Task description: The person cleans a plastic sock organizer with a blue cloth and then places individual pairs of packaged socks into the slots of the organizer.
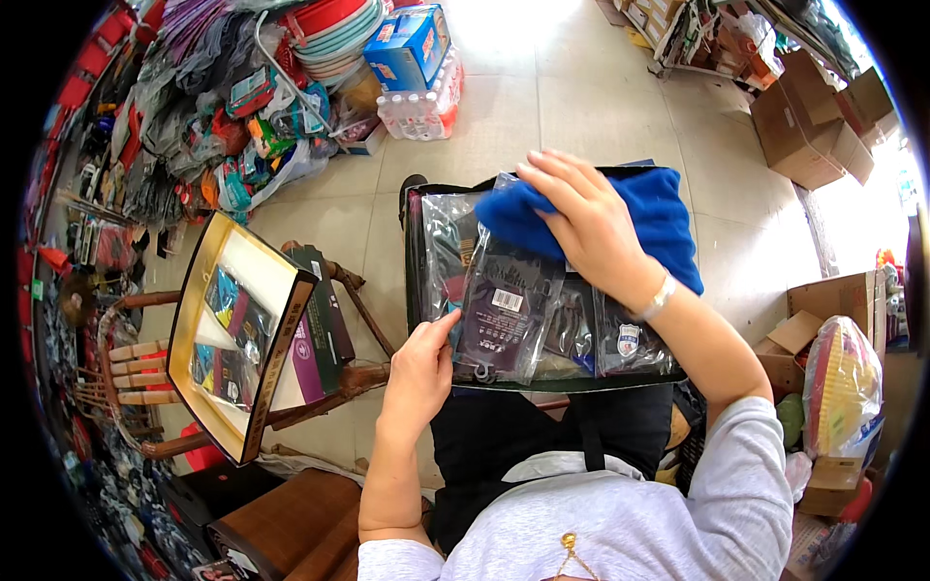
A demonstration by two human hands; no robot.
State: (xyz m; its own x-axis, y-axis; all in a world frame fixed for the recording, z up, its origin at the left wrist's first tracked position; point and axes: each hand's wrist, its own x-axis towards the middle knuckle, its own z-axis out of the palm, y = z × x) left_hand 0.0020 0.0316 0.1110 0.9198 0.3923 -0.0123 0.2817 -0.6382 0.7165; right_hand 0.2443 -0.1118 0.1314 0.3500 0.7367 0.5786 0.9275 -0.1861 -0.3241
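Observation:
On my lap lies a shallow dark box [538, 387] holding several clear plastic packages. My right hand [581, 218] is at the box's far side, pressed on a blue cloth [650, 218] that covers the far right of the packages; its fingers are spread over the cloth's left part, and whether they grip it cannot be told. My left hand [429, 359] touches the left edge of a dark purple package [498, 319] that bears a white barcode label; its index finger points up along that edge. Beside it on the right lies a dark package with a shield-shaped badge [628, 340].
An open gold-lined box [265, 370] with packages stands tilted on a bamboo chair [142, 363] at left. Heaped packaged goods [240, 138] and shrink-wrapped bottles [421, 109] stand beyond. Cardboard boxes [806, 123] are at right; a brown rolled mat [290, 519] lies lower left.

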